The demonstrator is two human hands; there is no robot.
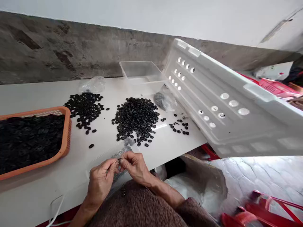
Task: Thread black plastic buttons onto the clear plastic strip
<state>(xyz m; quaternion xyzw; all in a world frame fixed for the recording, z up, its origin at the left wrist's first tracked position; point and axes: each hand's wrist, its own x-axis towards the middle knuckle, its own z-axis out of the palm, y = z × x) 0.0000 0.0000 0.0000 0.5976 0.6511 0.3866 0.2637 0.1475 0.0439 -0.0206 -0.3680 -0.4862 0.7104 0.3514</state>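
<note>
My left hand (99,180) and my right hand (136,166) meet at the table's near edge, fingertips pinched together on one small dark piece (119,160). Fingers cover most of it, so its exact shape cannot be made out. Below and behind the hands lies a clear plastic tray (96,161) with small greyish bits (125,151) in it. Just beyond is a large heap of small black oval pieces with holes (137,118). A second heap of black oval pieces (84,107) lies farther left, with a few strays around it.
At left stands an orange basket (67,134) full of black pieces. A clear bin (139,80) stands at the back, with a plastic bag (165,101) of grey bits nearby. Scattered black pieces (180,127) lie right. A big white perforated crate (201,91) leans over the table's right side.
</note>
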